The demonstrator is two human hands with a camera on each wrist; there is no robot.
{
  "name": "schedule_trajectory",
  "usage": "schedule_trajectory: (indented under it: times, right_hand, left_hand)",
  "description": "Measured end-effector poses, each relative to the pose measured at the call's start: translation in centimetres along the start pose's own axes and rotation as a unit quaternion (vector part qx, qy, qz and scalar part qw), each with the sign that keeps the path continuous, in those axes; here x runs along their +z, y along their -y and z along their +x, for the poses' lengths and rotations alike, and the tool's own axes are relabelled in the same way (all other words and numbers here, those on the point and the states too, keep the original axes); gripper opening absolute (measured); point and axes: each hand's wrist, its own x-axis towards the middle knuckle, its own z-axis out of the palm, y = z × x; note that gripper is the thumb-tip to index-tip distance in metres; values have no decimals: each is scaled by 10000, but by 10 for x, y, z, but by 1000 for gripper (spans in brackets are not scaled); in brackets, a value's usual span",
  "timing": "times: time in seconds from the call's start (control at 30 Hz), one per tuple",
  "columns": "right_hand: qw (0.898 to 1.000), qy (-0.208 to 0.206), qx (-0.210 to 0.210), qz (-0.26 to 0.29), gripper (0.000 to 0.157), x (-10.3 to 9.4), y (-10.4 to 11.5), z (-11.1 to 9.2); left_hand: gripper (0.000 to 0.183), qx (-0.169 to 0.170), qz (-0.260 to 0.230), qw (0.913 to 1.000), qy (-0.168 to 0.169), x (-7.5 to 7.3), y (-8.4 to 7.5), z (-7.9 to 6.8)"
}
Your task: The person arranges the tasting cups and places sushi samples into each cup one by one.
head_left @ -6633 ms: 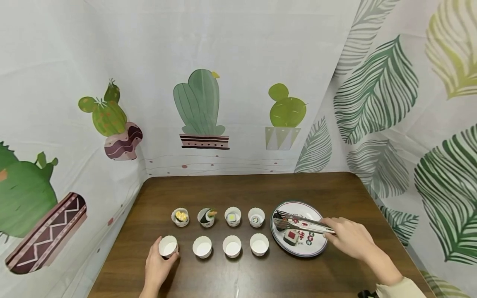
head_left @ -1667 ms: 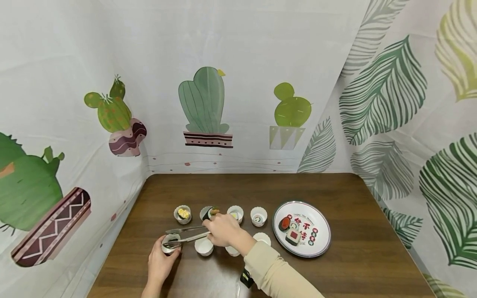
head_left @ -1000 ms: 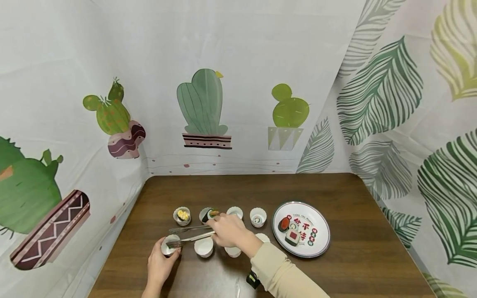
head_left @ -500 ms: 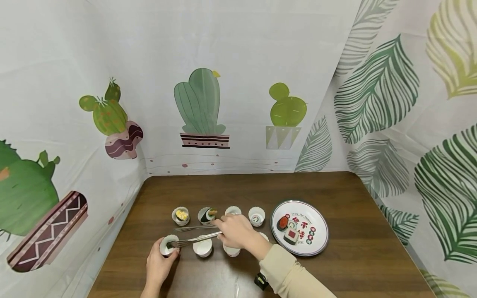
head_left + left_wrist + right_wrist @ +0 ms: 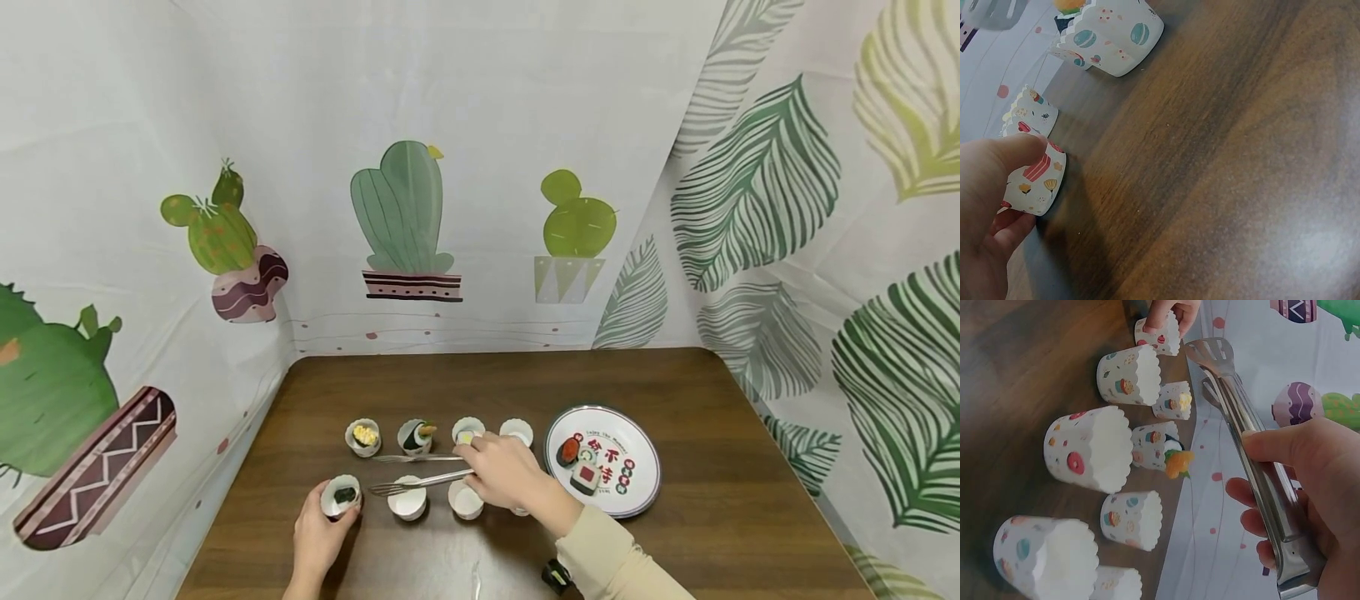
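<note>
At the front left, my left hand (image 5: 317, 533) holds a white paper baking cup (image 5: 332, 505) between thumb and fingers. A dark green-black toy sushi piece (image 5: 345, 495) lies inside that cup. My right hand (image 5: 506, 471) grips metal serving tongs (image 5: 438, 479), whose slotted ends are spread over the neighbouring front-row cup (image 5: 408, 504) with nothing between them. The right wrist view shows the tongs (image 5: 1260, 487) with thumb and fingers around their arms. In the left wrist view, printed pictures show on the held cup (image 5: 1038, 181).
Back-row cups hold a yellow-topped piece (image 5: 365, 435), a hand roll (image 5: 417, 433) and a yellow-centred piece (image 5: 466, 437). A round white plate (image 5: 633, 492) at the right carries several toy sushi pieces. Patterned cloth (image 5: 480, 100) hangs behind the wooden table (image 5: 720, 467).
The tongs went from the plate to the left cup, then withdrew to the right. A dark sushi piece now lies in that cup. My left hand has stayed on the cup.
</note>
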Motion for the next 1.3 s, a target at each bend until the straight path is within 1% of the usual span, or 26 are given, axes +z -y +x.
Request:
schedule_trajectory:
  times: [0.23,0.47,0.6,0.9,1.1,1.17,1.3]
  right_hand:
    - [9993,-76,234,282,36,-2,-14,-22]
    - [9981,-135,483,350,34,-6,-31,-42]
    - [9971,-239,606,382,37,-6,-41,-54]
    - [9921,-259,1118,508,37,-8,-59,-82]
    - [9883,-512,1364,451,37,-9,-72,-99]
    - [9868,-503,1472,443,38,-10,-76,-106]
    - [9837,-327,1707,450,40,-13,-83,-119]
  left_hand:
    - [63,22,-2,10000,-12,1,1,0]
    - [62,8,11,10000,8,-1,-2,0]
    - [62,5,17,10000,7,-1,-3,0]
    - [62,-44,29,10000,35,-2,-3,0]
    - [63,-51,19,10000,24,-1,-2,0]
    - [63,-35,22,10000,12,-1,-2,0]
    - [63,-3,15,10000,-4,-1,-2,0]
